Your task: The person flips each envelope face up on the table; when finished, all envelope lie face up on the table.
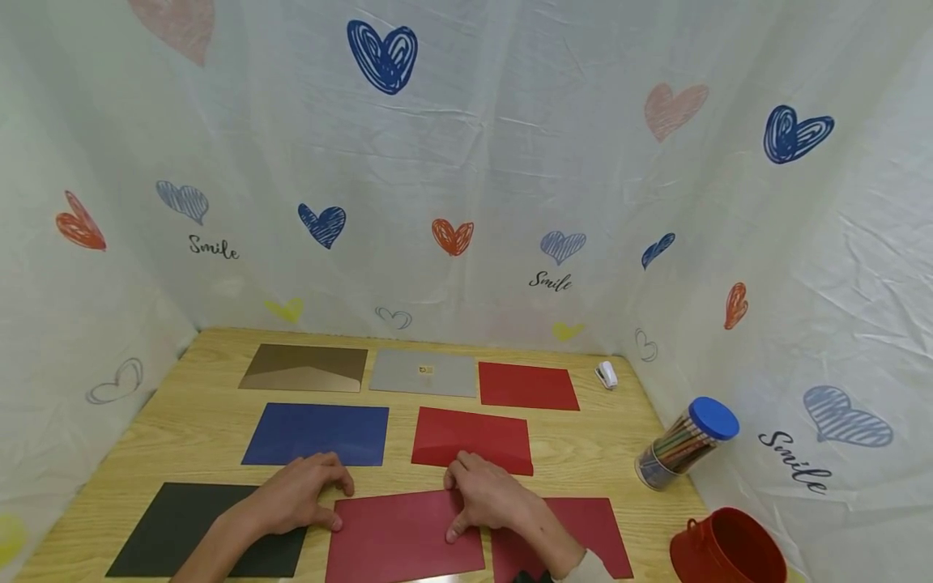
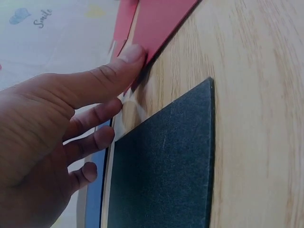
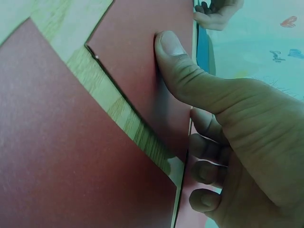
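A dark red sheet (image 1: 401, 538) (image 2: 161, 23) (image 3: 133, 71) lies flat at the table's near edge, in the middle. My left hand (image 1: 338, 502) (image 2: 123, 80) is at its far left corner, thumb tip against the edge and fingers curled just beyond the corner. At the far right corner, my right hand (image 1: 450, 506) (image 3: 185, 95) has its thumb pressed flat on top and its fingers curled over the far edge. A second dark red sheet (image 1: 583, 526) (image 3: 57, 142) lies beside it on the right, partly under my right wrist.
A black sheet (image 1: 182, 526) (image 2: 166, 166) lies at the near left. Behind are a blue sheet (image 1: 317, 433), a red envelope (image 1: 474, 437), then brown (image 1: 306, 367), grey (image 1: 423, 372) and red (image 1: 526, 385) ones. A stapler (image 1: 607, 374), pencil jar (image 1: 685, 444) and red bucket (image 1: 729, 546) stand right.
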### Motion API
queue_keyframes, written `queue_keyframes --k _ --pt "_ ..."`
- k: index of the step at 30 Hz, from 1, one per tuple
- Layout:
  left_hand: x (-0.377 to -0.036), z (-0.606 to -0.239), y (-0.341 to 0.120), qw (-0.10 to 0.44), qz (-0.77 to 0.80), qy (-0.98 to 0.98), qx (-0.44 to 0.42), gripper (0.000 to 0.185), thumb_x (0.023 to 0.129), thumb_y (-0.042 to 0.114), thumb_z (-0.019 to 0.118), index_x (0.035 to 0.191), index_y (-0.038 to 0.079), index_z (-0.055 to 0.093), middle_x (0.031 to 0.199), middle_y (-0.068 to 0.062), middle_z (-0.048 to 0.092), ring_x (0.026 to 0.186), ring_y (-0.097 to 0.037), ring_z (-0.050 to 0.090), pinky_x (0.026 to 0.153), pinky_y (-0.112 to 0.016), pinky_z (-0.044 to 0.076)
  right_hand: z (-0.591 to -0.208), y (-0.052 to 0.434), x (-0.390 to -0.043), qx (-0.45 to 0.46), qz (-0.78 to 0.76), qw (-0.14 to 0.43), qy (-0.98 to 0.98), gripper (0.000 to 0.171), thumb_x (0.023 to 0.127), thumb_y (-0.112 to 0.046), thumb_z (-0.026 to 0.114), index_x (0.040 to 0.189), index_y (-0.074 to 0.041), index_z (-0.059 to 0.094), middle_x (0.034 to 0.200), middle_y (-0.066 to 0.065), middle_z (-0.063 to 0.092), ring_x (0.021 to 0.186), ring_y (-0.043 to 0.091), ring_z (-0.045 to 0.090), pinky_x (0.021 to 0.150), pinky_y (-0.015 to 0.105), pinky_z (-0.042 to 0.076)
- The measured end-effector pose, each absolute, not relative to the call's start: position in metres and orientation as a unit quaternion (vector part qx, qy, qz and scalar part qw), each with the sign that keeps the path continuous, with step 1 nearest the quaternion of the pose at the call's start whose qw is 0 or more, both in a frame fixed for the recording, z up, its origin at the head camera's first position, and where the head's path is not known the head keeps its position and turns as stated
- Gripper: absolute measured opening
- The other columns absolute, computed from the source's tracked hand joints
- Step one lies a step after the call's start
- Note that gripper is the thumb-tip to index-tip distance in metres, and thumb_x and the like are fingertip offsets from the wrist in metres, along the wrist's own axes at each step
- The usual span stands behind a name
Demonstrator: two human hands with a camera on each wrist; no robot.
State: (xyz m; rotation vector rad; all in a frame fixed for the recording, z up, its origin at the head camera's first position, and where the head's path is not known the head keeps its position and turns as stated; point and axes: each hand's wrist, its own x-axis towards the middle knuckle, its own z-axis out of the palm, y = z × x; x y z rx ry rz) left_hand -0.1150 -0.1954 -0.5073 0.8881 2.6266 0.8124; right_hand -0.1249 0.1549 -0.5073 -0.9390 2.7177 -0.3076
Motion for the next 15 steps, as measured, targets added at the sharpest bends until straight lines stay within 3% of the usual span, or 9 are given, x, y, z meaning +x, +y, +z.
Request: queue_keyframes --k 7,15 --pt "-0.1174 -0.5084 -0.1959 0.139 0.288 0.897 0.306 0.027 0.079 0.051 0.081 0.097 0.036 0.067 0.1 0.017 0.056 0.086 -0.005 0.047 0.077 -0.043 0.038 -0.5084 0.1555 -0.1238 -0.324 -0.108 0.11 0.933 0.064 0.06 -0.064 0.088 0.1 -0.024 0.058 0.097 -0.013 0.045 0.088 0.004 0.04 0.071 0.017 0.044" --pt "-0.1222 -0.5101 -0.1997 0.205 0.361 0.857 0.306 0.023 0.088 0.035 0.078 0.103 0.026 0.065 0.089 0.015 0.06 0.077 -0.002 0.053 0.065 -0.026 0.045 -0.5051 0.1551 -0.123 -0.292 -0.144 0.148 0.934 0.064 0.062 -0.062 0.089 0.104 -0.025 0.056 0.097 -0.016 0.051 0.087 0.001 0.046 0.076 0.02 0.046"
